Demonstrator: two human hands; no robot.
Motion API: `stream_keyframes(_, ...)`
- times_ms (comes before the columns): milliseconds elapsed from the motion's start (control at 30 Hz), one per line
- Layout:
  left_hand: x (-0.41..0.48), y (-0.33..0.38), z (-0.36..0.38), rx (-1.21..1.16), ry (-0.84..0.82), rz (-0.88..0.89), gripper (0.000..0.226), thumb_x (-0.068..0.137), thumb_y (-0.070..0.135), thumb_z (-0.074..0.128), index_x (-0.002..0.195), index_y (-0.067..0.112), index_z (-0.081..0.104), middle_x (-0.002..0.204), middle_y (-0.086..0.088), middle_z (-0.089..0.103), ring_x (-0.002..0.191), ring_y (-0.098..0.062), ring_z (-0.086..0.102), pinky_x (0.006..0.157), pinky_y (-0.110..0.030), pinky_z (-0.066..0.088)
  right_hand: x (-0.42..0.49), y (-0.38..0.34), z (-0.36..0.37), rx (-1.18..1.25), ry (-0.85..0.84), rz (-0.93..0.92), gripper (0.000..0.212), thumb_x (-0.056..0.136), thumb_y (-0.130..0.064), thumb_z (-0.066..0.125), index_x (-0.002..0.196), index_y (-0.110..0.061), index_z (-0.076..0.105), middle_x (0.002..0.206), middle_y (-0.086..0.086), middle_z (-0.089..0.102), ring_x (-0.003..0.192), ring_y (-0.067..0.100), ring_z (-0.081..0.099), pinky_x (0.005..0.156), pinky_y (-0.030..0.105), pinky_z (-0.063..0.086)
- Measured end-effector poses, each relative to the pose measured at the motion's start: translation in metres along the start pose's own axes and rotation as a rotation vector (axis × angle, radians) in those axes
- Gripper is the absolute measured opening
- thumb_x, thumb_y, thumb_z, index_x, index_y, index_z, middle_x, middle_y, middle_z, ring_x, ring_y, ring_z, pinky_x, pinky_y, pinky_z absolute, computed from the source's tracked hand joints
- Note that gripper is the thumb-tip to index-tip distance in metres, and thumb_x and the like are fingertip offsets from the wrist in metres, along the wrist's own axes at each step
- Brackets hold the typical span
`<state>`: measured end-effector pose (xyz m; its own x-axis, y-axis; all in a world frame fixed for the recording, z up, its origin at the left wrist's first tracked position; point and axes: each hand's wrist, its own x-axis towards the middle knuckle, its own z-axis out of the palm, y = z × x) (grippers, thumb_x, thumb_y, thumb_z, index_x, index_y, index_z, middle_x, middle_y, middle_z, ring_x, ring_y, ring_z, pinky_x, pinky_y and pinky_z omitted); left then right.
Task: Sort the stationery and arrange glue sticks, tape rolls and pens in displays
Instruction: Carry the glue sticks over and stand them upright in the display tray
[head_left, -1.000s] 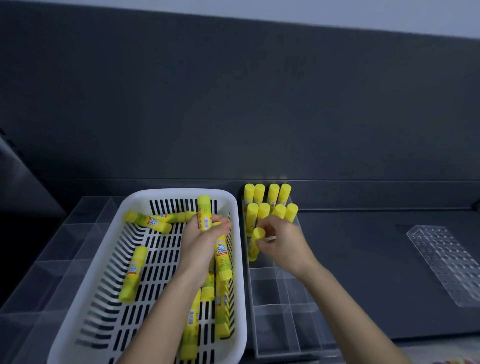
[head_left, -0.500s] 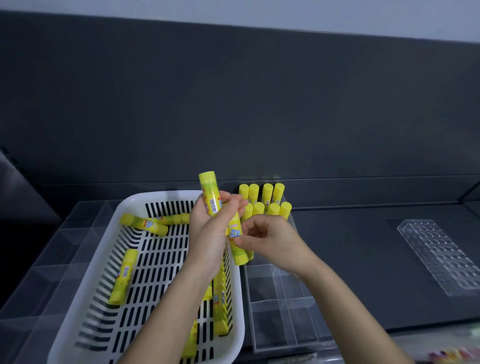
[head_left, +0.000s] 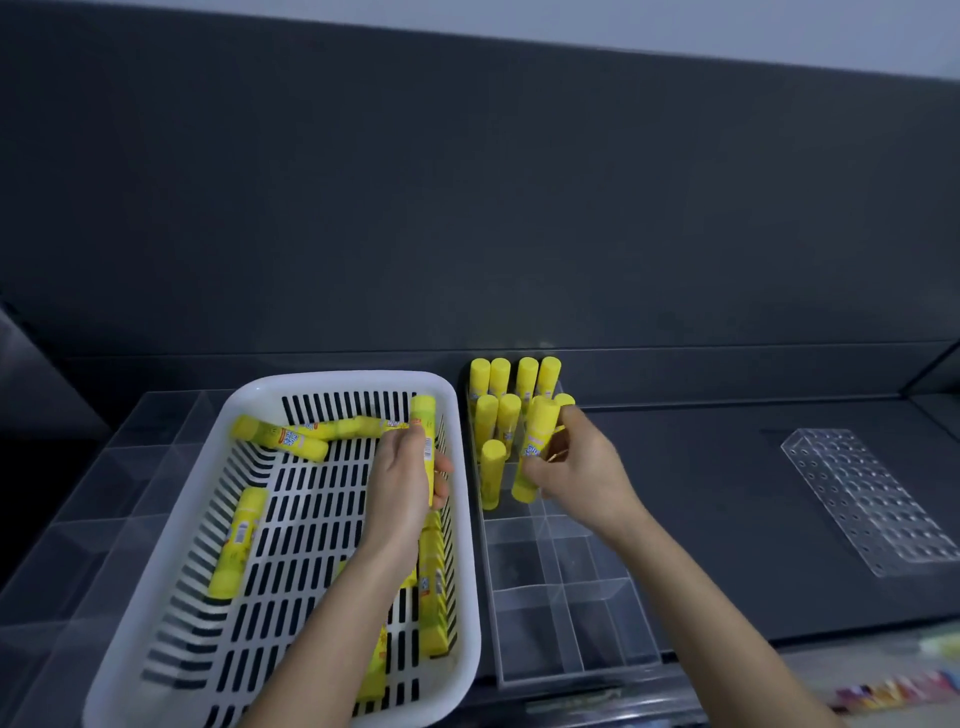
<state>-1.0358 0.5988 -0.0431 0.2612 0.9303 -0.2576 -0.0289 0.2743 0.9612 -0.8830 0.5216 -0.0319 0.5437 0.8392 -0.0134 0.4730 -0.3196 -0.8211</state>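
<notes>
A white slotted basket (head_left: 171, 597) holds several loose yellow glue sticks (head_left: 278, 439). Over its right side my left hand (head_left: 402, 491) grips one upright glue stick (head_left: 425, 441). To the right stands a clear compartment display (head_left: 566, 613) with several glue sticks standing upright in its far cells (head_left: 511, 376). My right hand (head_left: 582, 470) holds another glue stick (head_left: 537, 452), tilted, its lower end down in a cell of the third row beside a standing stick (head_left: 491, 470).
A larger clear divided organizer (head_left: 78, 519) lies under and left of the basket. A clear perforated pen holder (head_left: 872, 499) sits on the dark shelf at right. Coloured items (head_left: 898, 693) show blurred at the bottom right edge. A dark back panel rises behind.
My right hand took a glue stick from my left hand and carried it right into the display. My left hand dropped back over the basket with its remaining stick.
</notes>
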Motion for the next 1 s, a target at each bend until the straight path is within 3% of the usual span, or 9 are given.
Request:
stream_keyframes(67,0.001,-0.001,-0.001,0.034,-0.023,0.011,0.018,0.099,0.021,0.041,0.099,0.011,0.055,0.072,-0.006,0.061,0.049,-0.014,0.046,0.048,-0.028,0.036,0.0,0.004,0.003,-0.078,-0.022,-0.022,0.016,0.076,-0.012,0.066,0.085,-0.012,0.054,0.076,0.002,0.061,0.065,0.014,0.054,0.058,0.026,0.046)
stream_keyframes(200,0.002,-0.004,-0.005,0.105,-0.033,0.03,0.012,0.096,0.02,0.05,0.097,0.013,0.06,0.08,-0.005,0.064,0.06,-0.015,0.05,0.054,-0.028,0.04,0.003,0.01,0.007,-0.217,-0.066,-0.052,0.011,0.076,-0.011,0.064,0.082,-0.006,0.056,0.076,0.008,0.062,0.066,0.019,0.054,0.055,0.029,0.044)
stream_keyframes(267,0.002,-0.005,-0.006,0.118,-0.03,0.037,0.01,0.094,0.02,0.053,0.097,0.017,0.062,0.085,-0.005,0.065,0.064,-0.015,0.053,0.058,-0.027,0.042,0.006,0.011,0.009,-0.277,-0.084,-0.07,0.009,0.078,-0.01,0.062,0.074,-0.009,0.054,0.073,0.007,0.06,0.067,0.022,0.056,0.055,0.029,0.044)
stream_keyframes(333,0.001,-0.005,-0.007,0.123,-0.041,0.044,0.009,0.093,0.019,0.055,0.098,0.019,0.063,0.088,-0.006,0.065,0.067,-0.014,0.055,0.06,-0.027,0.043,0.008,0.013,0.011,-0.326,-0.106,-0.075,0.019,0.081,-0.008,0.06,0.069,-0.016,0.048,0.069,0.0,0.054,0.065,0.019,0.053,0.05,0.024,0.04)
stream_keyframes(500,-0.002,-0.003,-0.007,0.138,-0.122,0.109,0.014,0.09,0.017,0.063,0.102,0.021,0.066,0.096,-0.006,0.067,0.08,-0.016,0.063,0.07,-0.029,0.051,0.011,0.015,0.01,-0.354,-0.136,-0.064,0.024,0.08,-0.008,0.063,0.071,-0.022,0.045,0.071,-0.003,0.052,0.068,0.017,0.052,0.05,0.02,0.037)
stream_keyframes(633,-0.005,0.001,-0.005,0.159,-0.173,0.169,0.025,0.083,0.011,0.07,0.102,0.027,0.065,0.099,0.007,0.069,0.092,-0.004,0.065,0.081,-0.026,0.052,0.013,0.014,0.004,-0.313,-0.106,-0.07,0.011,0.079,-0.011,0.066,0.088,-0.013,0.06,0.081,0.001,0.061,0.075,0.019,0.058,0.06,0.024,0.045)
stream_keyframes(833,-0.008,0.01,-0.003,0.225,-0.212,0.294,0.024,0.081,0.017,0.073,0.1,0.031,0.069,0.095,0.009,0.07,0.086,-0.003,0.064,0.074,-0.027,0.05,0.013,0.004,-0.016,-0.207,0.028,-0.129,0.02,0.083,-0.013,0.066,0.103,-0.015,0.066,0.091,-0.006,0.063,0.075,0.007,0.058,0.058,0.003,0.038)
stream_keyframes(900,-0.006,0.015,-0.001,0.362,-0.202,0.382,0.024,0.084,0.022,0.07,0.106,0.03,0.07,0.1,0.007,0.065,0.089,-0.003,0.06,0.078,-0.023,0.047,0.012,-0.005,-0.027,-0.114,0.099,-0.156,0.019,0.083,-0.01,0.066,0.1,-0.019,0.066,0.09,-0.007,0.066,0.071,0.004,0.059,0.057,0.005,0.043)
stream_keyframes(1000,-0.005,0.028,0.008,0.575,-0.245,0.506,0.034,0.088,0.017,0.062,0.12,0.029,0.064,0.107,0.009,0.052,0.095,0.003,0.052,0.077,-0.003,0.036,0.011,-0.014,-0.042,-0.067,0.152,-0.207,0.022,0.083,-0.007,0.066,0.1,-0.02,0.067,0.091,-0.009,0.067,0.078,0.008,0.062,0.065,0.009,0.047)
